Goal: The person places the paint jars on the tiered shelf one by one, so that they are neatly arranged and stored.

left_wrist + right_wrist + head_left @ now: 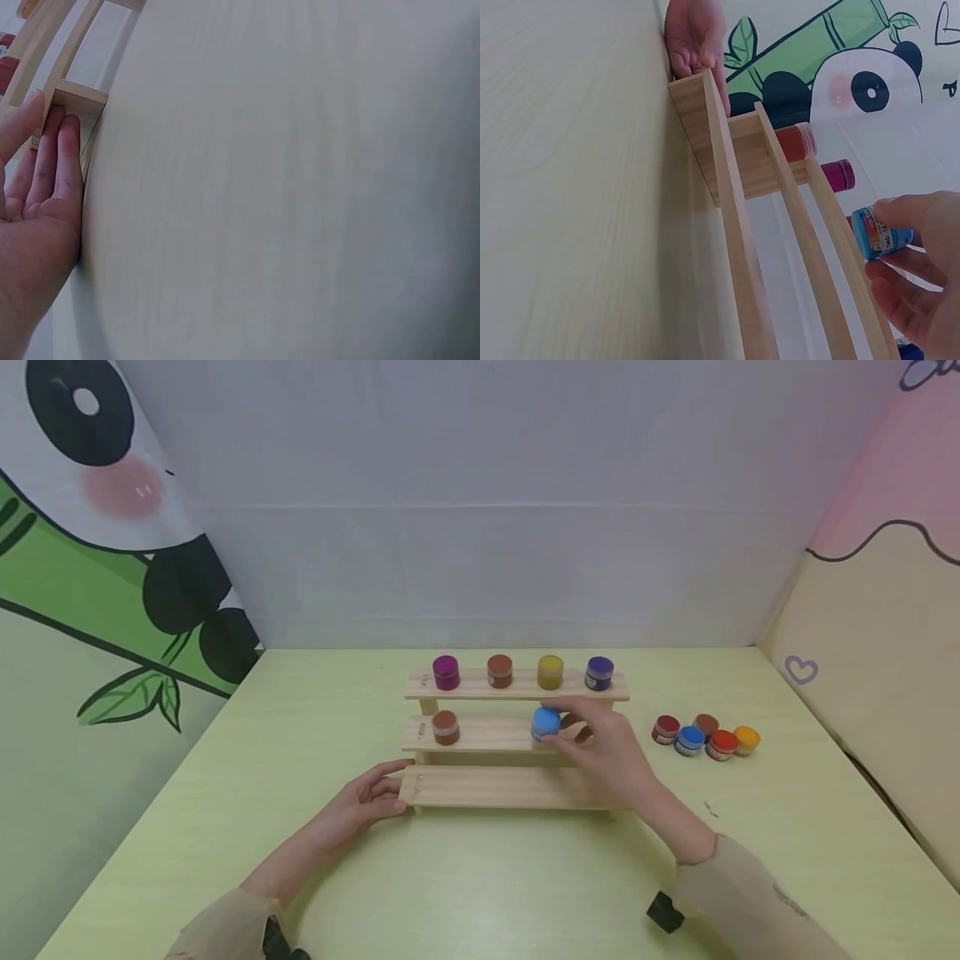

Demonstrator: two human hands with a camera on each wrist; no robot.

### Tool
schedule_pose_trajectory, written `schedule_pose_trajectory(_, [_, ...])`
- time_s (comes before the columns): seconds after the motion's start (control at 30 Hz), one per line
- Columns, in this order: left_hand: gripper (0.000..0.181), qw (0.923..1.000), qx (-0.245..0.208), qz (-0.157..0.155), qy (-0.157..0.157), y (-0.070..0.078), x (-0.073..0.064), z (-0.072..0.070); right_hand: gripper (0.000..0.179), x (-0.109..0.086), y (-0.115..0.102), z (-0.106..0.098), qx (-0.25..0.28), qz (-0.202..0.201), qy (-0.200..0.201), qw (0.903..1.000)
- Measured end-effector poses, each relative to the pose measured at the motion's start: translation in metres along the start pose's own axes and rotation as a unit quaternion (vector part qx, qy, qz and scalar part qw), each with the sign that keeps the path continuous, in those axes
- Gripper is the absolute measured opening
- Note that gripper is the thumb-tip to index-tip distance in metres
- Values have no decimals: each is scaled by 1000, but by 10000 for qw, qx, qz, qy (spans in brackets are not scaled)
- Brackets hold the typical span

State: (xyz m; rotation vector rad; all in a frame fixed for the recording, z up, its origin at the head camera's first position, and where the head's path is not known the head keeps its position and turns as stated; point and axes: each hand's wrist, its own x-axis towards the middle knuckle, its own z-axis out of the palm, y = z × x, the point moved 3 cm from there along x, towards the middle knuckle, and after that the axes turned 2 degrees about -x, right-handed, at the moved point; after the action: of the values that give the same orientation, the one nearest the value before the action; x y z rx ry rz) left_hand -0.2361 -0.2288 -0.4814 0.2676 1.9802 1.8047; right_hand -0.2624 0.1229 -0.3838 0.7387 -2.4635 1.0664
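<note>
A three-tier wooden rack stands on the table. My right hand pinches a light blue paint jar between thumb and fingers at the middle shelf. In the right wrist view this jar shows a printed label; whether its base touches the shelf, I cannot tell. My left hand holds the rack's left end at the bottom shelf, thumb in front. A brown paint jar sits at the left of the middle shelf. Along the top shelf stand purple, brown, yellow and dark blue jars.
Right of the rack, several jars cluster on the table, among them a dark red jar, a blue jar, a red jar and an orange-yellow jar. A white wall rises behind the table.
</note>
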Motion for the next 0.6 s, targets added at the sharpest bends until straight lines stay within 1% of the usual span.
schedule_pose_trajectory(0.37, [71,10000,-23,18,-17,0,-1,0,43,6,-6,23,397,-55,-189,9990])
schedule_pose_trajectory(0.6, [70,10000,-53,-10,22,0,-2,0,42,9,-9,36,671,32,-317,9972])
